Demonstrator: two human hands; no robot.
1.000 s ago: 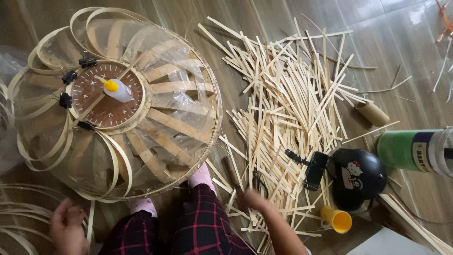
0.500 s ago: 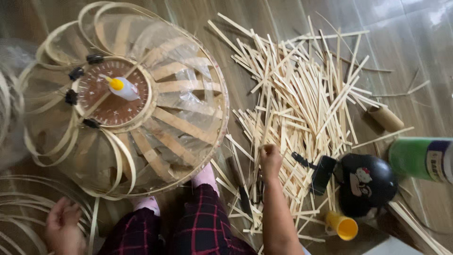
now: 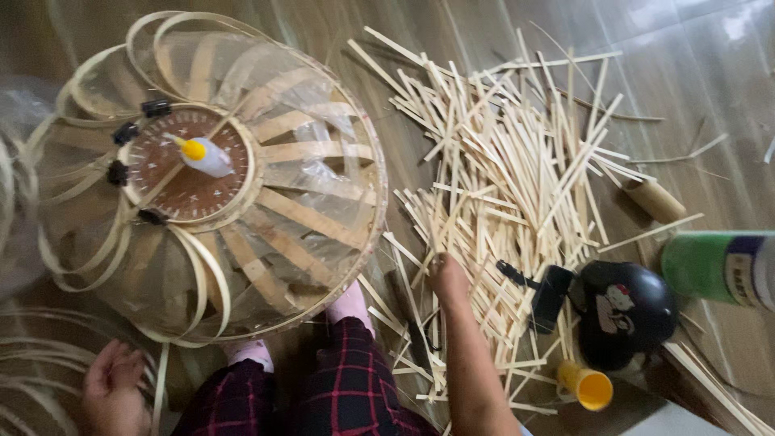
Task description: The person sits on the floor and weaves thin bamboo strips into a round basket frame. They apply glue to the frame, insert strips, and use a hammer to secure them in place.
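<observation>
A round bamboo lampshade frame point(image 3: 266, 202) lies on the floor in front of my knees, with a brown disc point(image 3: 190, 165) at its centre and a small yellow-capped glue bottle point(image 3: 202, 155) on it. Black clips point(image 3: 155, 106) hold strips at the disc's rim. My right hand point(image 3: 448, 278) reaches into a pile of short bamboo strips point(image 3: 517, 186), fingers curled among them; I cannot tell whether it grips one. My left hand point(image 3: 113, 387) rests at the lower left on long curved bamboo strips point(image 3: 32, 355), fingers apart.
A black round device point(image 3: 626, 311) with a black plug point(image 3: 549, 295) lies right of the pile. A yellow cap point(image 3: 593, 387), a green canister point(image 3: 718, 266) and a small wooden cylinder point(image 3: 655, 200) lie nearby. A dark tool point(image 3: 408, 311) lies by my right wrist.
My right hand has moved forward from near my knee up into the strip pile. The view has shifted slightly. My left hand stays at the lower left.
</observation>
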